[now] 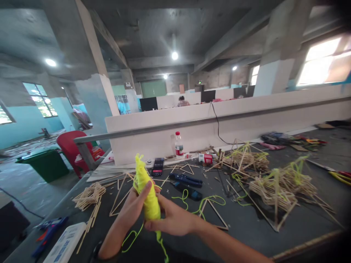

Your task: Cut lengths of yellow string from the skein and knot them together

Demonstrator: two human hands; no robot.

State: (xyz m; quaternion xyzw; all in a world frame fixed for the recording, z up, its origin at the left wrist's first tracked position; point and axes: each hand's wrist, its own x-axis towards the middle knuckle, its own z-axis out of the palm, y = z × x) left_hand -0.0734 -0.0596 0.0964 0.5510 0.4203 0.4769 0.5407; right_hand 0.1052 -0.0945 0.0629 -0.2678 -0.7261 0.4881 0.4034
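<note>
A bundle of neon yellow yarn (149, 195) stands tilted in front of me, held between both hands above the dark table. My left hand (135, 206) grips its left side, thumb laid across the yarn. From the right, my right hand (171, 215) wraps its lower part with thumb and fingers. Loose yarn tails hang below the bundle, and a thin yellow-green strand (210, 200) curls over the table to the right. Close beyond my right hand lie a triangle of thin wooden sticks (219, 215) and dark-blue pliers-like tools (188, 179).
Stick frames tied with yarn (271, 190) are stacked at the right. A stick pile (90, 195) lies left, near a white box (65, 243) and a blue tool (51, 232). A bottle (178, 145) and a phone (158, 167) stand and lie by the low partition (153, 135).
</note>
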